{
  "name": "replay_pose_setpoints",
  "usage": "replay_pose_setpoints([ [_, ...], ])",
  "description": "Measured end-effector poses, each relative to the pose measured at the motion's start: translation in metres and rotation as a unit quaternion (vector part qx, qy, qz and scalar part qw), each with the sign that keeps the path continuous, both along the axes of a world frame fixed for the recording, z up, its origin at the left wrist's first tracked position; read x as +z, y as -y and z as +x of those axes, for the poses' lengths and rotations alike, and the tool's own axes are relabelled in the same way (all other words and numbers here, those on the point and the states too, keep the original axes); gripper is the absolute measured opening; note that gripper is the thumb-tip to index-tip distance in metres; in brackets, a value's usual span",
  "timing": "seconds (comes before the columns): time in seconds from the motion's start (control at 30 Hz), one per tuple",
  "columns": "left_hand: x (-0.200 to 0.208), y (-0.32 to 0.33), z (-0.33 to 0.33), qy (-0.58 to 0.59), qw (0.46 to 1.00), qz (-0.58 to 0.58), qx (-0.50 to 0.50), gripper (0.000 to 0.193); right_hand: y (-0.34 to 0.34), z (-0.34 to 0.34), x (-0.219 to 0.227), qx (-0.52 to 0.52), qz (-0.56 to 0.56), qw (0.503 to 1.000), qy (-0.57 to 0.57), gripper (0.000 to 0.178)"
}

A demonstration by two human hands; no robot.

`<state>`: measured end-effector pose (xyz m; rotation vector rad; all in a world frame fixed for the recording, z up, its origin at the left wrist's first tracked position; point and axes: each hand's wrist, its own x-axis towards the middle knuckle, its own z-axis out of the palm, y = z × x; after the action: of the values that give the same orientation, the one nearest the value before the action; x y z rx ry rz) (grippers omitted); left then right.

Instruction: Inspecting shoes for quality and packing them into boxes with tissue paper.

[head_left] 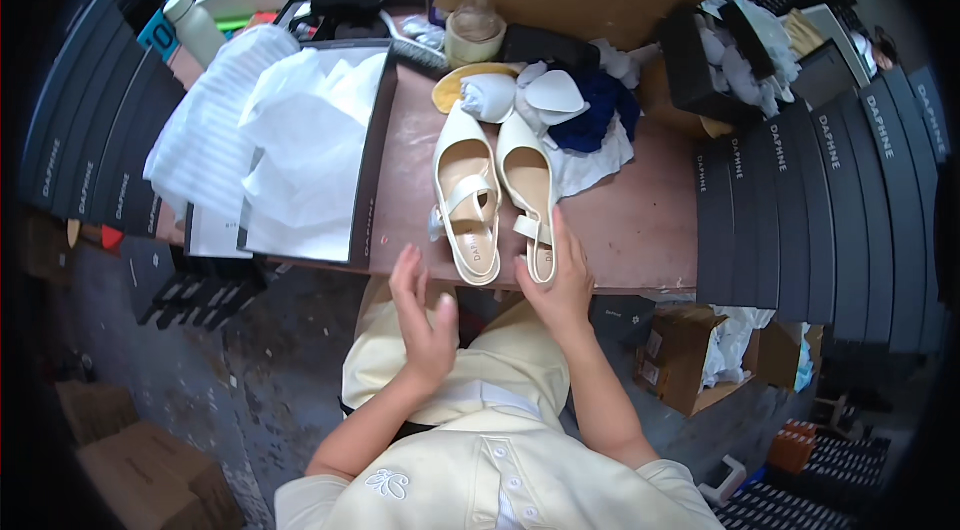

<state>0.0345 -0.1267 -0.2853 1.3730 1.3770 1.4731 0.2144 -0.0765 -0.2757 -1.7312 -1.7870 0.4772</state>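
A pair of cream slingback shoes lies side by side on the pinkish table [650, 240], toes pointing away from me and heels near the front edge. Around the heel of the right shoe [519, 135], my right hand [562, 285] has its thumb on one side and its fingers on the other. My left hand [424, 318] is just short of the left shoe's heel, fingers apart and holding nothing. That left shoe [461, 126] has a strap across its opening. White wrapped stuffing [488, 98] and a white pad [555, 96] lie beyond the toes.
Left of the shoes is an open dark shoebox [371, 165] with white tissue paper [300, 130]. Dark boxes stand in rows at left [110, 130] and right [790, 220]. A yellow-capped bottle [480, 5] and dark blue cloth [605, 115] are farther back. Cartons [680, 360] sit below, right.
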Motion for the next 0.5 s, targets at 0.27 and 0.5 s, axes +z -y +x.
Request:
replay_pose_setpoints([
  [0.27, -0.023, -0.073, -0.004, 0.402, 0.877, -0.257, -0.064, 0.071, 0.053, 0.088, 0.091, 0.098, -0.106, 0.886, -0.44, 0.072],
  [0.5, -0.039, -0.084, 0.004, 0.324, 0.918, -0.219, -0.063, 0.067, 0.109, 0.116, 0.125, 0.197, -0.12, 0.768, -0.598, 0.08],
])
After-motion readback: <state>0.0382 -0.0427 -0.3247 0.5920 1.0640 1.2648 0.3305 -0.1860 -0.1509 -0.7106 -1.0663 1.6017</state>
